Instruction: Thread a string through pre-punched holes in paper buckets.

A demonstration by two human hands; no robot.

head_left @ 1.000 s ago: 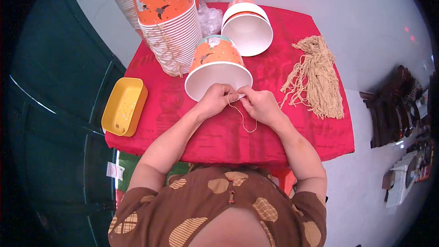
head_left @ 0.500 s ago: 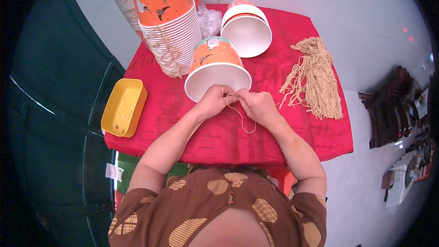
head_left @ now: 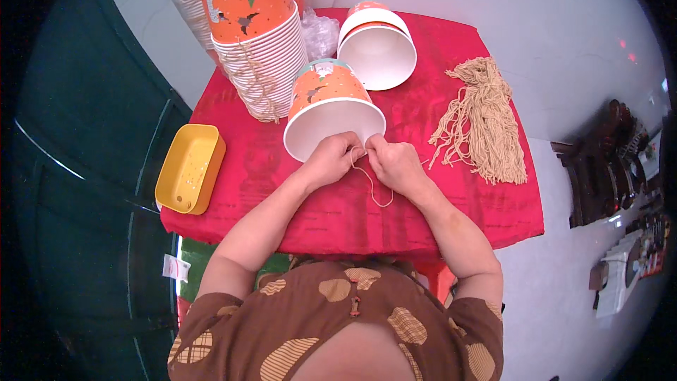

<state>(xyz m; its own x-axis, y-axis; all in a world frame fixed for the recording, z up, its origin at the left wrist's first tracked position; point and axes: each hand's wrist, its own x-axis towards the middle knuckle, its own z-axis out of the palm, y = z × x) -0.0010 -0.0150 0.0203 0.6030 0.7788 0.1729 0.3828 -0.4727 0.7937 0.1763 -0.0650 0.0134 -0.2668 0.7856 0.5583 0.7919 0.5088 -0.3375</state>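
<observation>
Head view: our left hand (head_left: 331,158) pinches the string (head_left: 371,185); our right hand (head_left: 397,166) has closed fingers beside it, their hold hidden. At eleven o'clock, the bucket (head_left: 331,90), lying sideways, could roll if nudged, tugging the string loose.

A brown top (head_left: 317,324) covers the torso across the lower middle of the frame, scattered with rounded tan motifs (head_left: 289,358), some plain, others striped or checked. Its short, loose sleeves (head_left: 199,324) carry the same print. The neckline (head_left: 361,326) opens wider toward the lower edge, with a small reddish-brown fastening (head_left: 355,305) above it. The left grip (head_left: 330,160) and right grip (head_left: 399,167) are bare, ungloved hands.
</observation>
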